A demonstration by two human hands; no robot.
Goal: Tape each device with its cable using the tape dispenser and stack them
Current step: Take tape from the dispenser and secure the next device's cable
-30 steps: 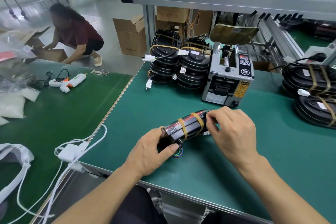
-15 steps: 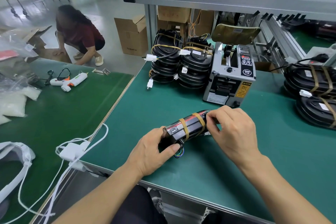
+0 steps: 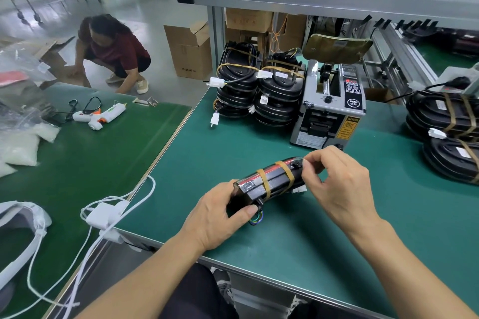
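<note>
A black device [image 3: 269, 184] with a red stripe stands on its edge on the green bench, bound by two tan tape bands. My left hand [image 3: 220, 215] grips its near end, where coloured wires stick out. My right hand [image 3: 337, 184] pinches its far end with curled fingers, and a white connector shows just under them. The grey tape dispenser [image 3: 329, 109] stands right behind the device. Two stacks of taped devices [image 3: 259, 90] stand to the dispenser's left.
More taped black devices [image 3: 445, 134] lie at the right edge of the bench. A white glue gun [image 3: 101, 115] lies on the darker green table at left, and white cables [image 3: 108, 215] hang over the gap. A person crouches on the floor by cardboard boxes [image 3: 191, 52].
Both hands keep holding the device in the same place. My right hand's fingers have shifted slightly at the far end. The crouching person has moved a little.
</note>
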